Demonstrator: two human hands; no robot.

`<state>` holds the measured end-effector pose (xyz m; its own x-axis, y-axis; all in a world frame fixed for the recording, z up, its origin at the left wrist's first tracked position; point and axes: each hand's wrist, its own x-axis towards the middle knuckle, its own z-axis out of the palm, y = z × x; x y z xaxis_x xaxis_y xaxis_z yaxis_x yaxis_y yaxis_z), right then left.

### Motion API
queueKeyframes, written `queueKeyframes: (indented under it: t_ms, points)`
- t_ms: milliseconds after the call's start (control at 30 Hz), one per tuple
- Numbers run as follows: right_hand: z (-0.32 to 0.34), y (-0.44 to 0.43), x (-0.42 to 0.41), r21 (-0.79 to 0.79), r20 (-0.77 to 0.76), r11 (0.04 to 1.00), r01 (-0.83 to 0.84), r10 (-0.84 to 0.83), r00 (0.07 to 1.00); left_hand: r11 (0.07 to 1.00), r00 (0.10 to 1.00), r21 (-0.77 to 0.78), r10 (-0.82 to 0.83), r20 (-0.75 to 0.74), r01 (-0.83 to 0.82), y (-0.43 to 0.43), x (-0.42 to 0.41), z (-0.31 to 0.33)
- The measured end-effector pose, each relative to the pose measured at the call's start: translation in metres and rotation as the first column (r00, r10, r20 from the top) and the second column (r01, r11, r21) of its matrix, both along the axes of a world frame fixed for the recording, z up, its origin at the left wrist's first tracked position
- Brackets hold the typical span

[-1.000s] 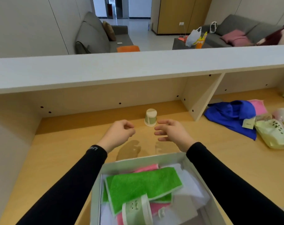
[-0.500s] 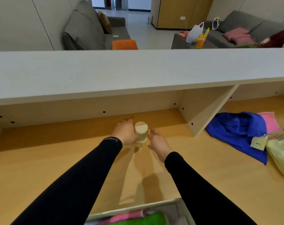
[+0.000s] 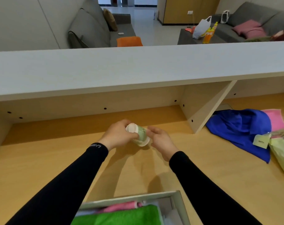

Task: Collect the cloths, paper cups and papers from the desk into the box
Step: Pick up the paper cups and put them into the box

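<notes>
While the left hand grips the tipped paper cup, and the right hand stays half open, carry it gently to the box.

The open white cardboard box and the green terry cloth inside run off the bottom edge. The pale green plastic bag is cut off at right; its paper tag's print is unreadable.

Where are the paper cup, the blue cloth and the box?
paper cup (image 3: 140,135): head view, on its green side wall, tilted between the hands.
blue cloth (image 3: 240,129): head view, on the middle of the crumpled fabric.
box (image 3: 178,202): head view, on its far right corner wall.
</notes>
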<state>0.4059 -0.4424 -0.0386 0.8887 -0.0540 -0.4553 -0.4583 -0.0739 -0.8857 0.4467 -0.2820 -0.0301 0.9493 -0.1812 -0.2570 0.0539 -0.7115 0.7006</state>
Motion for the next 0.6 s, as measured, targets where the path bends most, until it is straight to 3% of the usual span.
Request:
queueKeyframes:
  t_ms: [100, 167, 233, 333, 467, 533, 600]
  points:
    - [0.028, -0.004, -0.023, 0.124, 0.062, 0.990, -0.059, 0.052, 0.997, 0.948, 0.992, -0.309, 0.046, -0.114, -0.079, 0.023, -0.038, 0.035]
    - [0.047, -0.004, -0.041, 0.256, 0.110, 0.957, -0.137, 0.112, 0.988, 0.918, 0.991, -0.391, 0.015, -0.136, -0.068, 0.036, -0.065, 0.053]
    - [0.064, -0.003, -0.062, 0.246, 0.167, 0.940, -0.235, 0.198, 0.966, 0.910, 0.990, -0.415, -0.041, -0.133, -0.018, 0.049, -0.092, 0.068]
    - [0.075, -0.001, -0.099, 0.103, 0.192, 0.935, -0.341, 0.317, 0.929, 0.927, 0.978, -0.366, -0.145, -0.150, 0.081, 0.064, -0.132, 0.080]
    - [0.071, 0.003, -0.154, -0.137, 0.086, 0.875, -0.465, 0.478, 0.874, 0.955, 0.933, -0.131, -0.290, -0.213, 0.267, 0.066, -0.180, 0.078]
    - [0.068, 0.003, -0.175, -0.220, 0.048, 0.849, -0.481, 0.501, 0.864, 0.934, 0.910, -0.011, -0.351, -0.219, 0.357, 0.067, -0.194, 0.074]
    - [0.066, 0.001, -0.191, -0.301, 0.057, 0.858, -0.418, 0.453, 0.890, 0.950, 0.943, 0.033, -0.305, -0.133, 0.312, 0.075, -0.203, 0.072]
